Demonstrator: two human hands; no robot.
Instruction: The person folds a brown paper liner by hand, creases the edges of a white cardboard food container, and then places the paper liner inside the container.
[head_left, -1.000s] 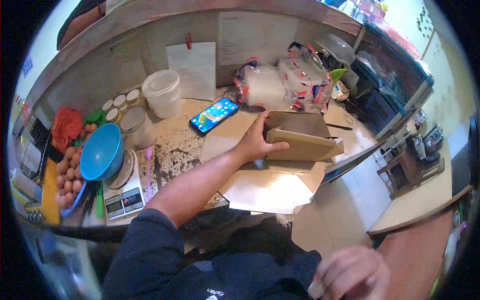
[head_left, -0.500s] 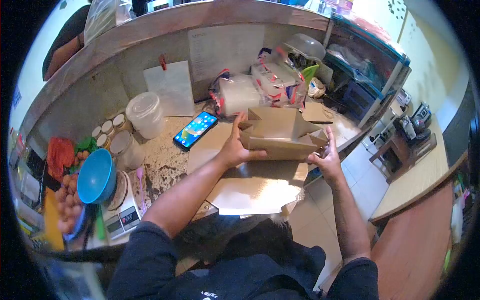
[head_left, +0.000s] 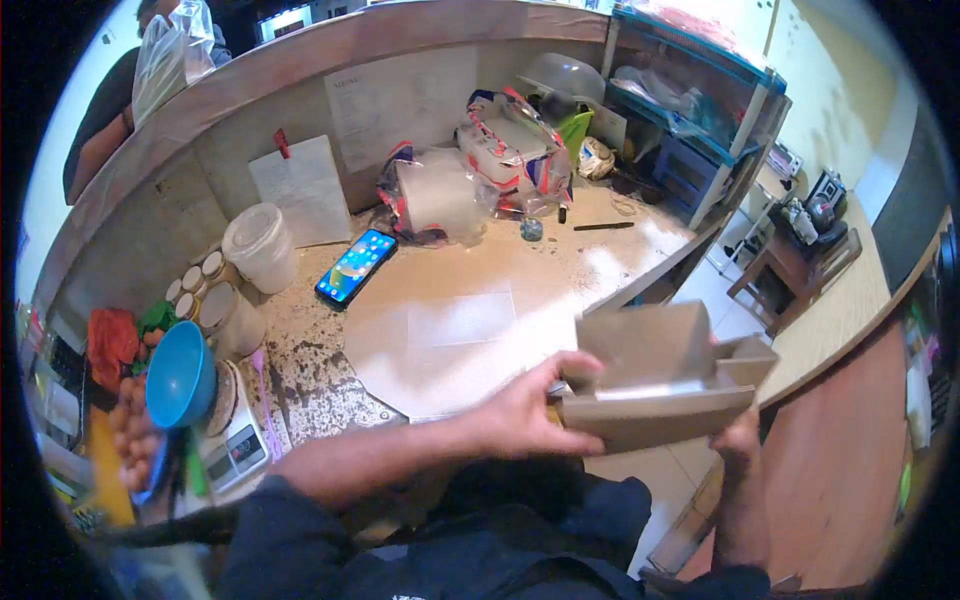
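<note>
Off the right front edge of the counter, a brown cardboard box is held in the air, partly folded, with its flaps standing up. My left hand grips its left end, thumb on the near wall and fingers at the far side. At the right end my right hand holds the box from below and outside; most of its fingers are hidden behind the cardboard. A flat cardboard sheet with crease lines lies on the counter, left of the box.
Beyond the sheet are a lit phone, plastic-wrapped packs and a black pen. At left stand a white tub, a blue bowl, a digital scale and eggs. Another person's arm shows beyond the ledge.
Both hands have carried the box right and toward me, off the counter. The flat sheet beneath is uncovered, and the view has shifted to the right.
</note>
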